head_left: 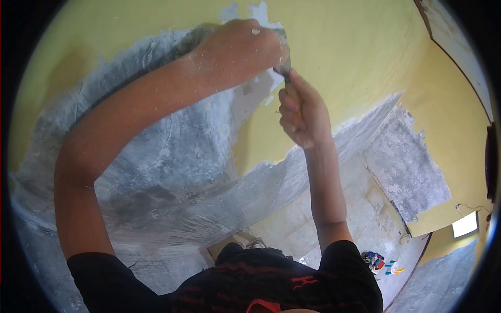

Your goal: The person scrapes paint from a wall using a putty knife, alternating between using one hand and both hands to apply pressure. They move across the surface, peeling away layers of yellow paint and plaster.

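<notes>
My right hand [308,112] is closed around the handle [295,96] of a scraper, at the upper middle of the head view. The scraper's metal blade [283,63] points up along the wall and is partly covered by my left hand [248,49]. That left hand is bent over the blade, its fingers curled and mostly hidden behind the back of the hand. A pale flake sticks to its knuckles, and specks of dust dot the forearm. Behind both hands, yellow paint [329,36] borders a bare grey patch [198,130] with ragged edges.
Grey bare plaster [412,156] also shows on the wall at right. Below lies a pale, dusty floor [360,201]. Small colourful items [373,261] sit on it at the lower right, near a white and yellow object [397,270]. A bright opening [464,224] is at far right.
</notes>
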The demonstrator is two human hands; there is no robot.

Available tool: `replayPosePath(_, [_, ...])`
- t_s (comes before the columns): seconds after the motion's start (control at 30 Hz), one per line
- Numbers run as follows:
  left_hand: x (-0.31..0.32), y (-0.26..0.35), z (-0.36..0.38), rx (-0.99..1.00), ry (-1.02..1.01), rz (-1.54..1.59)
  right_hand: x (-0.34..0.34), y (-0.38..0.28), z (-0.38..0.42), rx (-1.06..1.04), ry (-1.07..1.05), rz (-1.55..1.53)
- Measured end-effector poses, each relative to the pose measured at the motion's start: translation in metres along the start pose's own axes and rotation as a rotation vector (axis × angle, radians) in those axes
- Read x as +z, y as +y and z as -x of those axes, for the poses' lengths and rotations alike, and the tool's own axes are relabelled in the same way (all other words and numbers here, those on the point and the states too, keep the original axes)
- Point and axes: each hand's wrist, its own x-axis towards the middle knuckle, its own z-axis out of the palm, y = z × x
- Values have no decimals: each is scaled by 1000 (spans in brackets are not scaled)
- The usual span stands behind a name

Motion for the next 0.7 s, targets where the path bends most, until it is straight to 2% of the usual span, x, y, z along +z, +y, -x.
replayPosePath(0.07, [1, 5, 3, 37, 14, 23, -10, 11, 5, 20, -9, -15])
replayPosePath(0.13, [-1, 14, 7, -21, -230, -81, -17, 13, 4, 66, -33, -19])
replayPosePath(0.27, [-2, -5, -1, -42, -232, 15, -1, -7, 2, 20, -49, 20])
replayPosePath(0.33, [6, -1, 3, 32, 43, -18, -4, 1, 4, 12, -7, 12])
replayPosePath(0.37, [10, 4, 5, 43, 46, -18, -7, 5, 6, 13, 26, 13])
replayPosePath(0.43, [6, 11, 8, 2, -118, 23, -14, 7, 8, 4, 12, 21])
replayPosePath(0.5, [4, 10, 4, -13, -114, 24, -24, 5, 4, 53, -35, 13])
replayPosePath(0.57, [-11, 6, -6, -59, -256, -51, -11, -4, 5, 38, -46, 7])
replayPosePath(0.7, [-6, 7, -2, 21, -227, -116, -11, 3, 6, -15, -19, 16])
